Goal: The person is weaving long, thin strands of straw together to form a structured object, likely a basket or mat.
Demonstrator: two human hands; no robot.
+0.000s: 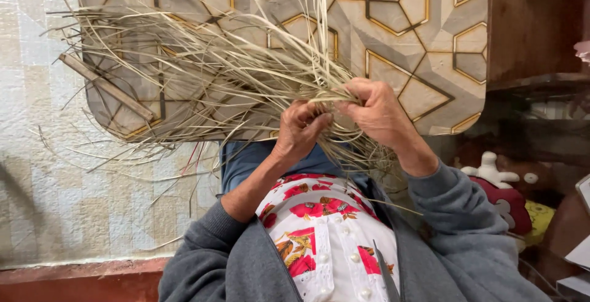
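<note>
A loose bundle of long, pale dried grass strands (203, 74) fans out to the left over a small table (424, 43) with a beige and gold geometric top. My left hand (299, 131) pinches the gathered end of the strands from below, fingers curled around them. Just to its right, touching it, my right hand (380, 112) closes over the same gathered end from above. More strands hang down below the hands toward my lap. I wear grey sleeves and a white shirt with red flowers.
A flat wooden stick (106, 87) lies slanted on the table's left part, under the strands. A pale checked mat (55, 185) covers the floor at the left. Dark wooden furniture (534, 25) and a red and white soft toy (501, 188) stand at the right.
</note>
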